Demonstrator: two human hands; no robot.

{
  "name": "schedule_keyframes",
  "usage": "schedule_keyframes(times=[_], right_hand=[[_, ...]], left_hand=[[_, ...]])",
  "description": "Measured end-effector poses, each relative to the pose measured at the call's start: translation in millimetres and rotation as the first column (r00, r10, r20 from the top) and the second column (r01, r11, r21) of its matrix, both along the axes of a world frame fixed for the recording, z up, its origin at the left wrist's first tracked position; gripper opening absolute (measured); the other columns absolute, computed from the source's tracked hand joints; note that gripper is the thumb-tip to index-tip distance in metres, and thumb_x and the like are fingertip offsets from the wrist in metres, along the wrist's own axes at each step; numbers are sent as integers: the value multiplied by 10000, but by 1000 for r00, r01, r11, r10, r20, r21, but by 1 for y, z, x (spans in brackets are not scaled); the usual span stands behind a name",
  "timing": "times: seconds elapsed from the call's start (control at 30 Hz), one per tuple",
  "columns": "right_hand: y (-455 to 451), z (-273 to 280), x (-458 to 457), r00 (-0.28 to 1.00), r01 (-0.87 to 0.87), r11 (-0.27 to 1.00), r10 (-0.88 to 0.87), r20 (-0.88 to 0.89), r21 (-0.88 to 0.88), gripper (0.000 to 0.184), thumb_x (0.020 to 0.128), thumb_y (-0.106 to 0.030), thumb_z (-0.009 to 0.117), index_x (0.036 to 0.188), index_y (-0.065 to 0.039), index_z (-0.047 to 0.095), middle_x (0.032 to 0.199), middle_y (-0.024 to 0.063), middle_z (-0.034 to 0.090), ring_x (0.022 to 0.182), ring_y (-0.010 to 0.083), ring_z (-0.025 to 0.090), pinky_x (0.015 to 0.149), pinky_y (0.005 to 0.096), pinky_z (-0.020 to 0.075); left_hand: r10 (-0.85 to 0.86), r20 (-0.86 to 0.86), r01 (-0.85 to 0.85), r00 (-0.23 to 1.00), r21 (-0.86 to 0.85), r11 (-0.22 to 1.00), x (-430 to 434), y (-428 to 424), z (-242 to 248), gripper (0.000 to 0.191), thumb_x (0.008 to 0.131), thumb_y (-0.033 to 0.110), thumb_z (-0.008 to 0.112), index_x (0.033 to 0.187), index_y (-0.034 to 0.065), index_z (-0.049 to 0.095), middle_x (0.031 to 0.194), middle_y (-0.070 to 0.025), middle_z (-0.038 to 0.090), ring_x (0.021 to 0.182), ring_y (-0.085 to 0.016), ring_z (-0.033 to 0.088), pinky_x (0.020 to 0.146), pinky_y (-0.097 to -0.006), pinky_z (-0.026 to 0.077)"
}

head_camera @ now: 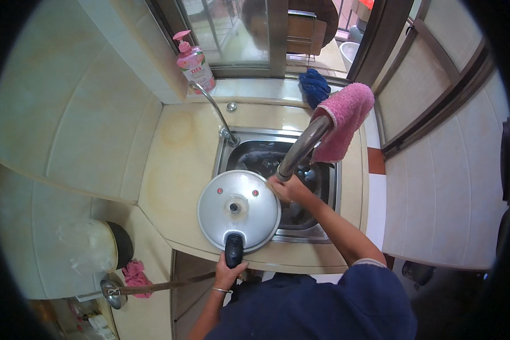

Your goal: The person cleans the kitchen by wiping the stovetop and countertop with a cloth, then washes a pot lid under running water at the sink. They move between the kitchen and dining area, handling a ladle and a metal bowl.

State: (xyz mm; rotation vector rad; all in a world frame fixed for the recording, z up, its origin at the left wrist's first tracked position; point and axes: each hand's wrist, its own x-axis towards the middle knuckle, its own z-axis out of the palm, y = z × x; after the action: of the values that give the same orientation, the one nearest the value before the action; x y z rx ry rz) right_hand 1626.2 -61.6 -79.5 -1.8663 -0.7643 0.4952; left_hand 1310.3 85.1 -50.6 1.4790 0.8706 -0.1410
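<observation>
A silver pressure cooker (214, 216) with its lid on is at the left part of the steel sink (338, 204), overlapping the counter. My left hand (227, 272) grips its black handle (233, 250) from the near side. Against the cooker's right side, my blurred right hand (293, 189) reaches over the sink, partly behind the spout of a thick metal tap (304, 146). Something tan shows at its fingers, too indistinct to name. A pink towel (344, 119) is draped over the tap.
A thin curved faucet (214, 104) rises at the sink's back left corner. On the sill stand a pink pump bottle (195, 68) and a blue mesh scrubber (314, 87). At left are a plastic-covered pot (121, 246), a pink cloth (135, 274) and a long-handled metal ladle (114, 293).
</observation>
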Motion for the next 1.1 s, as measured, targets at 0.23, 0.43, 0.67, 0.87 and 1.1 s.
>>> schedule_keyframes(times=[0.23, 0.43, 0.67, 0.87, 1.1], right_hand=[[-53, 19, -72, 995, 38, 999, -36, 92, -21, 97, 837, -109, 592, 872, -62, 669, 805, 132, 606, 824, 300, 590, 729, 381, 474], [4, -6, -14, 936, 140, 990, -131, 327, -6, 48, 790, -72, 605, 799, -41, 640, 828, 147, 623, 847, 331, 588, 757, 402, 476], [96, -6, 47, 891, -158, 986, 161, 425, -42, 115, 758, -105, 577, 772, -67, 685, 809, 121, 670, 821, 315, 614, 751, 411, 493], [27, -11, -5, 978, 99, 994, -104, 179, 38, 119, 848, -96, 554, 872, -38, 655, 847, 136, 638, 862, 309, 577, 761, 401, 463], [-41, 23, -112, 891, 102, 994, -73, 449, -39, 45, 813, -53, 596, 851, -73, 610, 857, 128, 583, 847, 304, 572, 751, 413, 465]], left_hand=[[-33, 0, 33, 999, -3, 999, 0, 4, -1, 520, 691, 204, 817, 1047, 9, 493, 774, -47, 557, 556, -111, 562, 447, -272, 484], [-39, 5, 39, 999, -31, 999, 1, 4, 4, 510, 704, 172, 807, 1062, 13, 481, 789, -41, 538, 545, -112, 549, 447, -270, 483], [-15, 22, 15, 1000, 0, 1000, 6, 0, 9, 425, 733, 49, 767, 1030, 33, 462, 690, -38, 567, 499, -102, 534, 435, -256, 441], [27, 37, -25, 999, -55, 998, 4, 0, 5, 473, 709, 144, 805, 1020, 32, 467, 685, -33, 561, 488, -106, 541, 429, -272, 455], [43, 52, -39, 998, -73, 997, 1, 0, -4, 463, 706, 144, 808, 1002, 35, 469, 689, -38, 569, 492, -104, 543, 430, -270, 450]])
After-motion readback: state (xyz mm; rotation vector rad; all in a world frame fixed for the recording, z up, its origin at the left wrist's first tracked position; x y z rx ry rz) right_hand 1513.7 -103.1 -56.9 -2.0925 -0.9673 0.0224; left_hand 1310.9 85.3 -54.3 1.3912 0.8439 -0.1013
